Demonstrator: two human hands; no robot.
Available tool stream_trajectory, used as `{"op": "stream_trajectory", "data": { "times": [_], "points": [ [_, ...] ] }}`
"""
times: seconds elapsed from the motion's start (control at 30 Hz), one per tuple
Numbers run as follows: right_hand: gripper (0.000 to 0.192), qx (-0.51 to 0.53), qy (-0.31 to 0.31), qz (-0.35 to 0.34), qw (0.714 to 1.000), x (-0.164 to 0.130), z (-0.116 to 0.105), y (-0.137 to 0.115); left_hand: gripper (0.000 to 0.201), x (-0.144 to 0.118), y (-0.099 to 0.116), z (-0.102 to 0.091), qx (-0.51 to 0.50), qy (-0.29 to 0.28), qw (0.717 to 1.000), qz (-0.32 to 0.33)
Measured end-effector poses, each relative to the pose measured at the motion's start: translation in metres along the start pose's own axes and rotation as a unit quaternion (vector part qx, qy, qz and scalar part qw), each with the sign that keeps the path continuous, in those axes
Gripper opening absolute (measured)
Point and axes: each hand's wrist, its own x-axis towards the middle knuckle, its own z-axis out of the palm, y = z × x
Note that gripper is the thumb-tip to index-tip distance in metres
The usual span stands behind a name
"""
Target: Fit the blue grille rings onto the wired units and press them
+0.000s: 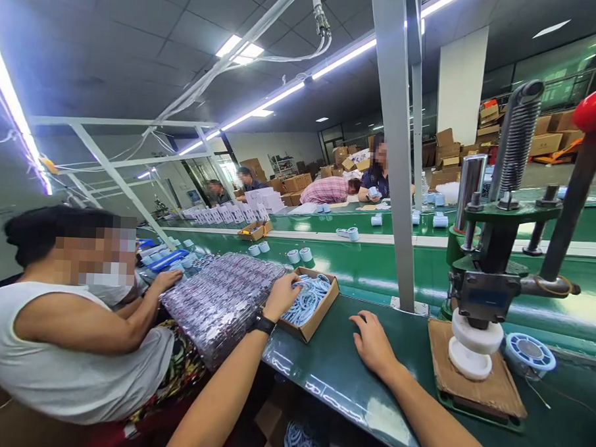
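Observation:
My left hand (281, 294) reaches over the near edge of a small cardboard box (318, 316) filled with light blue ring-shaped parts (307, 300); its fingers curl at the rim, and I cannot tell whether they grip anything. A black watch sits on that wrist. My right hand (373, 342) rests flat, palm down, on the green bench top (335, 377), fingers slightly spread, holding nothing. To its right stands a hand press (493, 285) with a red-knobbed lever, on a cardboard pad.
A co-worker in a white sleeveless top (60, 345) sits at my left, handling a stack of clear-wrapped packs (220, 296). A blue and white spool (528, 352) lies right of the press. A grey post (397, 155) rises beyond. Other people work at far benches.

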Motion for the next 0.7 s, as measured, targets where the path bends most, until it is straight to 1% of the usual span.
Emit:
{"op": "stream_trajectory", "data": {
  "times": [0.07, 0.1, 0.17, 0.23, 0.3, 0.37, 0.43, 0.57, 0.6, 0.63, 0.7],
  "points": [
    [0.034, 0.106, -0.004, 0.031, 0.994, -0.001, 0.005, -0.008, 0.032, -0.015, 0.016, 0.002, -0.019, 0.049, 0.999, 0.006],
    [0.039, 0.164, -0.009, 0.048, 0.985, -0.003, 0.009, -0.014, 0.031, -0.026, 0.028, 0.006, -0.030, 0.069, 0.997, 0.016],
    [0.052, 0.284, -0.016, 0.079, 0.955, -0.009, 0.018, -0.025, 0.023, -0.055, 0.060, 0.021, -0.059, 0.088, 0.993, 0.053],
    [0.062, 0.392, -0.002, 0.099, 0.915, -0.020, 0.024, -0.035, 0.012, -0.088, 0.096, 0.039, -0.094, 0.085, 0.986, 0.106],
    [0.065, 0.473, 0.029, 0.116, 0.873, -0.037, 0.022, -0.038, 0.027, -0.118, 0.127, 0.052, -0.132, 0.080, 0.978, 0.142],
    [0.063, 0.522, 0.054, 0.139, 0.840, -0.059, 0.012, -0.036, 0.036, -0.141, 0.146, 0.057, -0.162, 0.069, 0.970, 0.165],
    [0.062, 0.563, 0.064, 0.173, 0.806, -0.083, -0.003, -0.034, 0.044, -0.158, 0.153, 0.053, -0.183, 0.046, 0.964, 0.186],
    [0.065, 0.651, 0.088, 0.243, 0.714, -0.121, -0.028, -0.039, 0.072, -0.177, 0.150, 0.045, -0.242, -0.023, 0.946, 0.215],
    [0.066, 0.663, 0.095, 0.251, 0.699, -0.126, -0.032, -0.043, 0.077, -0.181, 0.150, 0.045, -0.262, -0.037, 0.939, 0.219],
    [0.067, 0.668, 0.102, 0.253, 0.692, -0.131, -0.034, -0.047, 0.079, -0.184, 0.150, 0.045, -0.278, -0.047, 0.933, 0.223],
    [0.070, 0.671, 0.109, 0.251, 0.689, -0.136, -0.036, -0.054, 0.075, -0.189, 0.154, 0.047, -0.298, -0.048, 0.928, 0.219]
  ]
}}
